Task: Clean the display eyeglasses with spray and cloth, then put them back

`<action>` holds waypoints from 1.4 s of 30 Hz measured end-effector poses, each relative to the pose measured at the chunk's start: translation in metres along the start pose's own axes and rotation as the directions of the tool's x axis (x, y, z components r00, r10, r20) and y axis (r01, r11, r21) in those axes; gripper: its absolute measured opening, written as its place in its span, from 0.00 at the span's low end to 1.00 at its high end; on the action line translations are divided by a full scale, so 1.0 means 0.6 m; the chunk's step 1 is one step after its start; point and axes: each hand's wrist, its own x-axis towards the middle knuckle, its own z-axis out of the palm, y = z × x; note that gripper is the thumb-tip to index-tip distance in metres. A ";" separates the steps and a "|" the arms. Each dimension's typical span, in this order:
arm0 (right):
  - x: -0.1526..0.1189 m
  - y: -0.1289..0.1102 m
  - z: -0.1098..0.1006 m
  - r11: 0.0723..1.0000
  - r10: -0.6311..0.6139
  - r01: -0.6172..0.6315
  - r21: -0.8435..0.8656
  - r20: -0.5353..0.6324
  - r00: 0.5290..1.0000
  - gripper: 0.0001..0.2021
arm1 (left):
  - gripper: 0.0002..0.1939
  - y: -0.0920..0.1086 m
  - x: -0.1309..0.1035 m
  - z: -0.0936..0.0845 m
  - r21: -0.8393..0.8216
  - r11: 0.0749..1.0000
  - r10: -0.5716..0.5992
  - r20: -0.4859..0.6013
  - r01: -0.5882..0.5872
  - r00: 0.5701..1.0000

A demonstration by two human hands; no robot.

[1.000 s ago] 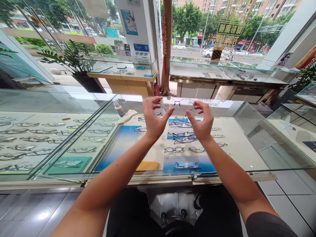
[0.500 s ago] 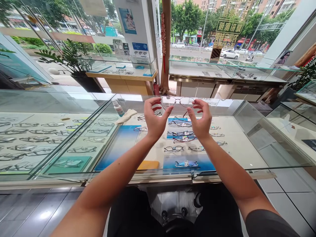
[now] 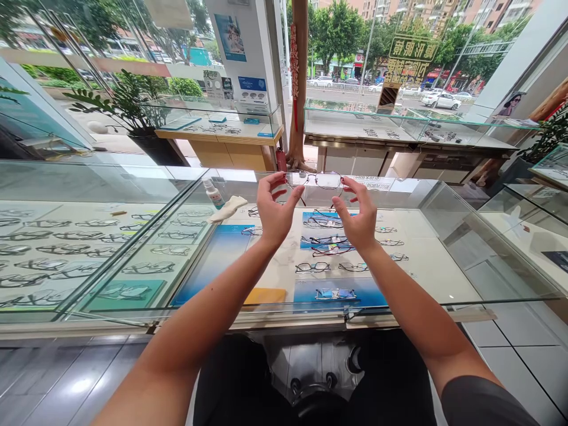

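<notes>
A thin-framed pair of glasses (image 3: 314,180) is held up above the glass display counter, lenses side by side. My left hand (image 3: 277,210) has its fingers closed on the left end of the frame, the thumb just below the lens. At the right end, my right hand (image 3: 358,216) touches the frame with its fingertips, its thumb lower and apart from them. Under the hands, inside the counter, several glasses lie in rows on a blue and white lining, among them a dark-rimmed pair (image 3: 312,267).
On the glass top to the left are a spray bottle (image 3: 214,194) and a crumpled cream cloth (image 3: 228,209). The glass counter (image 3: 448,236) spans the view. More showcases, a potted plant (image 3: 142,130) and a wooden post (image 3: 300,77) stand beyond.
The glasses have shifted slightly left. My right hand has moved a little left, and its thumb is now further from the frame. Outside, a white car has moved right.
</notes>
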 end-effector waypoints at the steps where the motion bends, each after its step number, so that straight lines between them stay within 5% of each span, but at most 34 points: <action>1: 0.000 0.000 0.000 1.000 -0.005 0.005 -0.009 0.003 1.000 0.21 | 0.29 -0.003 0.001 0.000 -0.010 1.000 -0.008 -0.001 0.008 1.000; 10: 0.003 -0.002 -0.003 0.998 -0.055 0.055 -0.026 -0.005 0.998 0.22 | 0.28 -0.001 0.001 -0.001 -0.005 0.999 -0.042 -0.013 0.042 0.999; 18: 0.004 0.011 0.001 1.000 0.017 -0.017 -0.001 0.027 0.999 0.25 | 0.30 0.023 0.003 -0.009 0.178 0.972 0.167 -0.077 -0.152 0.983; 26: 0.003 0.013 0.003 0.996 0.079 -0.080 0.027 0.042 0.996 0.25 | 0.29 0.028 0.004 -0.008 0.222 0.951 0.240 -0.092 -0.215 0.966; 42: 0.003 0.013 0.000 0.999 0.034 -0.035 0.036 0.027 0.999 0.26 | 0.29 0.022 0.006 -0.010 0.125 0.991 0.063 -0.045 -0.057 0.997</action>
